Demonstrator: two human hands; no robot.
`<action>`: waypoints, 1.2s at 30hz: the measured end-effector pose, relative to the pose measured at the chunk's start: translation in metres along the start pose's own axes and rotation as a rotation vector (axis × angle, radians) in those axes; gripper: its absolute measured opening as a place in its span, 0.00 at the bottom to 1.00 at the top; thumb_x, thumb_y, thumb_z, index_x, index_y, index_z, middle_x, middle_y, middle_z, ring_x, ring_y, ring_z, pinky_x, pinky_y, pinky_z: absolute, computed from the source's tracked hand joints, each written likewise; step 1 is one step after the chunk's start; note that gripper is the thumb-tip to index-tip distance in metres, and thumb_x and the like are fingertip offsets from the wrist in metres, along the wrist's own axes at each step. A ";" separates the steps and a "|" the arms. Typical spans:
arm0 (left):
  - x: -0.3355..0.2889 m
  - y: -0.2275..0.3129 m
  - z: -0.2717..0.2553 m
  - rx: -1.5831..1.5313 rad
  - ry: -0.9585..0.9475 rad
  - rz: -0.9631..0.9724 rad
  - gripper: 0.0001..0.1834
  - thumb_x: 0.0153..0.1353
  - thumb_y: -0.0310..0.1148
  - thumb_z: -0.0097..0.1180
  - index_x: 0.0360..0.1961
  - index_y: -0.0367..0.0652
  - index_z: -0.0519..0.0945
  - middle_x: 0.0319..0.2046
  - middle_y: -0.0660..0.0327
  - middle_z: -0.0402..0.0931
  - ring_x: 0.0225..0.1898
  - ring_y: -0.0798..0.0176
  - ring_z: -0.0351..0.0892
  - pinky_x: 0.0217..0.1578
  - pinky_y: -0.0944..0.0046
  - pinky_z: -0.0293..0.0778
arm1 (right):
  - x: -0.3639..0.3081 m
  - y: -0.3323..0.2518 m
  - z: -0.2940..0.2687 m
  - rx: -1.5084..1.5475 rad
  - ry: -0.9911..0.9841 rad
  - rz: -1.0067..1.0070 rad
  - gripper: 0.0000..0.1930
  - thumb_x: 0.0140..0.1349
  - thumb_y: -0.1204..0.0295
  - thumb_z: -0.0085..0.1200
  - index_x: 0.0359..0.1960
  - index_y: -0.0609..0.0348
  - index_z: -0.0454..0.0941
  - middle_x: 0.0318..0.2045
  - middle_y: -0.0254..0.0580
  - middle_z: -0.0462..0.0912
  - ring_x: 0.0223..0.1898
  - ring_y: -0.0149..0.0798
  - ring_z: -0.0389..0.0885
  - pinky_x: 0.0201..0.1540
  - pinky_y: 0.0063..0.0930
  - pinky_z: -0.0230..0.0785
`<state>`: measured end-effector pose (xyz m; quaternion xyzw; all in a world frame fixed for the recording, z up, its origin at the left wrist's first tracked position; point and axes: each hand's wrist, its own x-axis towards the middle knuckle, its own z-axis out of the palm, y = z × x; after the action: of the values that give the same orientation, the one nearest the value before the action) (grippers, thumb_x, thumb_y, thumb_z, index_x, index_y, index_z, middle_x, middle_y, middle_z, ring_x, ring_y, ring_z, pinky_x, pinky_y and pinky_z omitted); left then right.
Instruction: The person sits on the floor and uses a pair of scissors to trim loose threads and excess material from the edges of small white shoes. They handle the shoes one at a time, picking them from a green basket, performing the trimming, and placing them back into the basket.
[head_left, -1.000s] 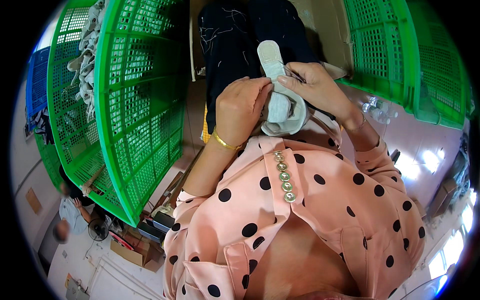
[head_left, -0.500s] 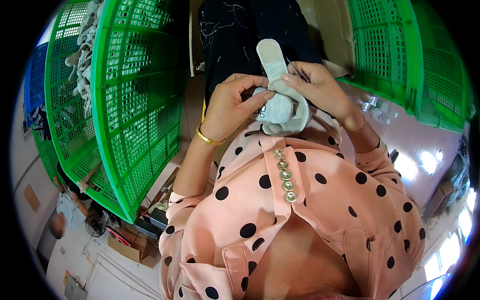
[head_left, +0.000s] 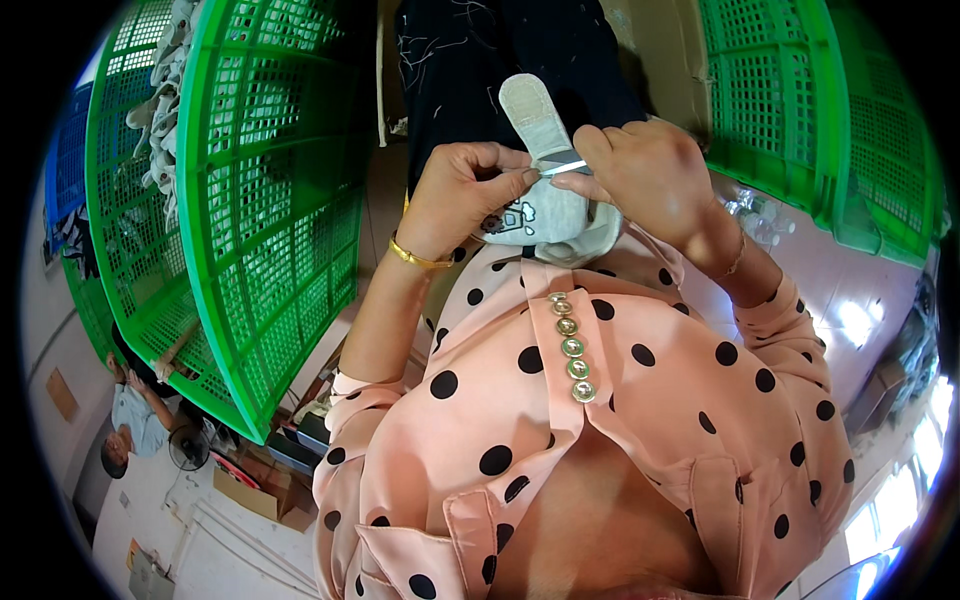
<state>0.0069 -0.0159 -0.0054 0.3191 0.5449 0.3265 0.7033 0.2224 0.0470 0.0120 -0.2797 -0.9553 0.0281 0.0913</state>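
A small grey fabric shoe (head_left: 545,205) with a pale sole rests on my dark lap, close to my chest. My left hand (head_left: 462,190) grips the shoe's left side, thumb and fingers pinched near its upper edge. My right hand (head_left: 640,175) holds a small metal blade or snipper (head_left: 563,167) whose tip touches the shoe between both hands. A gold bangle (head_left: 415,257) circles my left wrist. My pink polka-dot sleeves fill the lower view.
A tall green plastic crate (head_left: 270,200) stands at my left with grey fabric pieces (head_left: 165,90) in it. More green crates (head_left: 800,110) stand at the right. A person (head_left: 130,420) sits by a fan and cardboard boxes at lower left.
My left hand has slid off the top of the shoe to its left side. My right hand has brought the small metal tool up to the shoe's edge. The shoe has tilted slightly.
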 end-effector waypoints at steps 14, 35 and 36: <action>0.002 -0.004 0.001 -0.085 -0.021 -0.012 0.07 0.58 0.25 0.63 0.37 0.33 0.83 0.28 0.65 0.81 0.27 0.78 0.76 0.28 0.76 0.72 | 0.007 0.003 0.001 -0.170 -0.049 -0.105 0.21 0.59 0.47 0.54 0.20 0.49 0.67 0.10 0.28 0.68 0.15 0.29 0.73 0.23 0.20 0.63; -0.005 -0.003 0.010 -0.014 0.060 0.033 0.07 0.57 0.26 0.64 0.35 0.33 0.84 0.26 0.65 0.80 0.25 0.78 0.75 0.26 0.77 0.70 | 0.012 0.005 -0.011 0.116 -0.249 0.024 0.21 0.62 0.52 0.53 0.20 0.54 0.71 0.11 0.40 0.74 0.17 0.41 0.79 0.20 0.29 0.67; -0.007 -0.003 0.012 0.009 0.072 0.049 0.07 0.57 0.26 0.64 0.35 0.33 0.84 0.26 0.66 0.80 0.25 0.78 0.74 0.26 0.77 0.69 | 0.010 0.006 -0.011 0.208 -0.263 0.119 0.21 0.62 0.52 0.54 0.21 0.56 0.71 0.13 0.41 0.75 0.18 0.43 0.79 0.21 0.31 0.67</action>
<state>0.0174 -0.0240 -0.0017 0.3237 0.5635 0.3525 0.6733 0.2197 0.0579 0.0239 -0.3186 -0.9328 0.1682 -0.0076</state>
